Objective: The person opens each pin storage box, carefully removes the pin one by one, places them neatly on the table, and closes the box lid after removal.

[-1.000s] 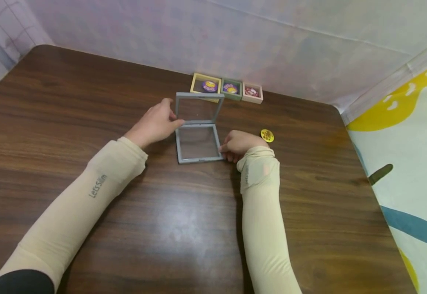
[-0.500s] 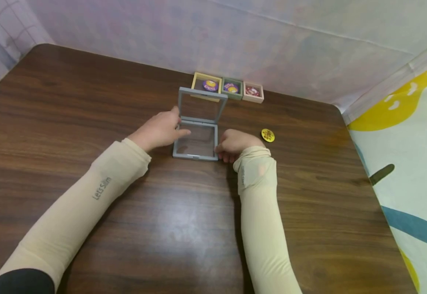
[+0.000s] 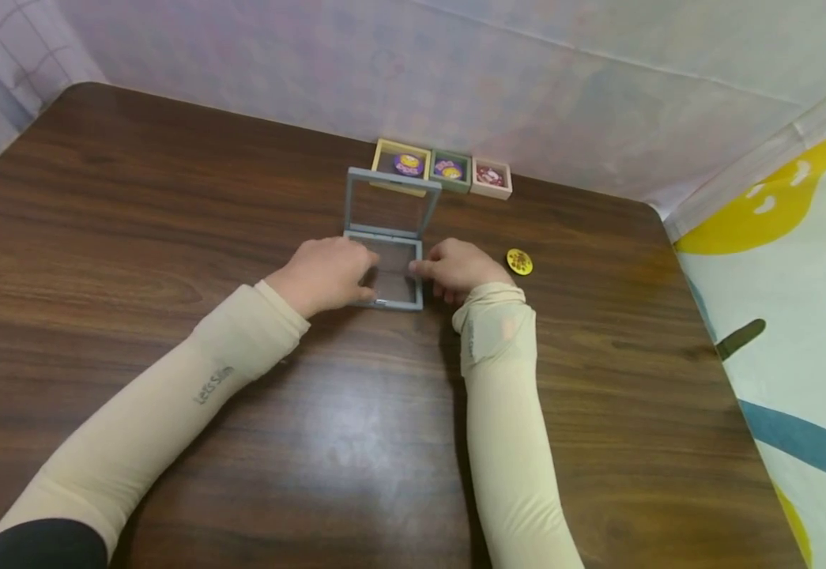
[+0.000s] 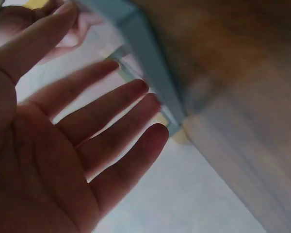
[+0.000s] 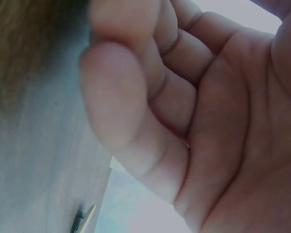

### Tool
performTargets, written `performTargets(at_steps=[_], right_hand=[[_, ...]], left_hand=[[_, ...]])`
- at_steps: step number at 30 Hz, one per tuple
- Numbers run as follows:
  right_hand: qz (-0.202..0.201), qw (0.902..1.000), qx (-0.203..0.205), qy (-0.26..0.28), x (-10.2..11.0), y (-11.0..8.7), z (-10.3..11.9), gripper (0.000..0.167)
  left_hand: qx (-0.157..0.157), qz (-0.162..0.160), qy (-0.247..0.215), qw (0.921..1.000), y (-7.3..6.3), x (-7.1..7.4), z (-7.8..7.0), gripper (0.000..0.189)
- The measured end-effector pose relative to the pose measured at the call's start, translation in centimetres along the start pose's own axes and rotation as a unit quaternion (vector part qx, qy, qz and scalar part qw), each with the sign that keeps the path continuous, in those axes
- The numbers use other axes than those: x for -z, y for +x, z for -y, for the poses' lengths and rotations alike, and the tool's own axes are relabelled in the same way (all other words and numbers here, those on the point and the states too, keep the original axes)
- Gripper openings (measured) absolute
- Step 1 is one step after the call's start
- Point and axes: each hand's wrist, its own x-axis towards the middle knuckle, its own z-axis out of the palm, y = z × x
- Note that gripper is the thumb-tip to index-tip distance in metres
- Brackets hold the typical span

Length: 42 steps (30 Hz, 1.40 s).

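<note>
A hinged grey display frame with clear panels lies unfolded on the dark wooden table. Its lower half is flat, and its lid stands upright at the back. My left hand reaches over the frame's left edge, its fingertips above the clear panel. In the left wrist view, relaxed spread fingers hold nothing beside the grey rim. My right hand is at the right edge, one digit reaching over the rim. In the right wrist view its fingers are loosely curled, with nothing seen in the palm.
A round yellow badge lies right of my right hand. At the table's back edge stand a yellow box, a green box and a pink box, each with a round badge inside. A pale curtain hangs behind.
The frame has straightened and shifted slightly away from me. My left hand has left the hinge area and come nearer over the lower half; my right hand has slid up the right edge.
</note>
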Motion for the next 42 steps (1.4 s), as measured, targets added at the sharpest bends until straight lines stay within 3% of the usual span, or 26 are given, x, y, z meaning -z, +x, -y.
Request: performTargets(at_steps=[5, 13, 22, 27, 31, 38, 42], right_hand=[[-0.012, 0.9999, 0.002, -0.011, 0.0, 0.1, 0.0, 0.038], [-0.010, 0.9999, 0.004, -0.003, 0.0, 0.2, -0.2, 0.028], [-0.010, 0.9999, 0.003, 0.006, -0.1, 0.5, -0.3, 0.027], [-0.009, 0.9999, -0.001, 0.009, -0.1, 0.5, -0.4, 0.026], [-0.009, 0.9999, -0.001, 0.009, -0.1, 0.5, -0.4, 0.025], [-0.007, 1.0000, 0.005, 0.001, -0.1, 0.5, -0.3, 0.026], [-0.007, 1.0000, 0.006, 0.003, -0.1, 0.5, -0.3, 0.027]], left_hand=[[-0.027, -0.011, 0.029, 0.9992, 0.1, -0.3, 0.3, 0.042], [-0.035, -0.016, 0.044, 0.9983, 0.2, -0.4, 0.3, 0.041], [-0.017, 0.032, 0.059, 0.9976, 0.1, -0.6, -0.1, 0.051], [-0.025, 0.025, 0.083, 0.9959, 0.2, -1.0, -0.3, 0.047], [-0.048, 0.008, 0.086, 0.9951, 0.2, -1.1, -0.5, 0.046], [-0.062, 0.059, 0.077, 0.9933, 0.1, -1.2, -0.6, 0.049], [-0.051, 0.053, 0.059, 0.9956, 0.2, -1.0, -0.6, 0.048]])
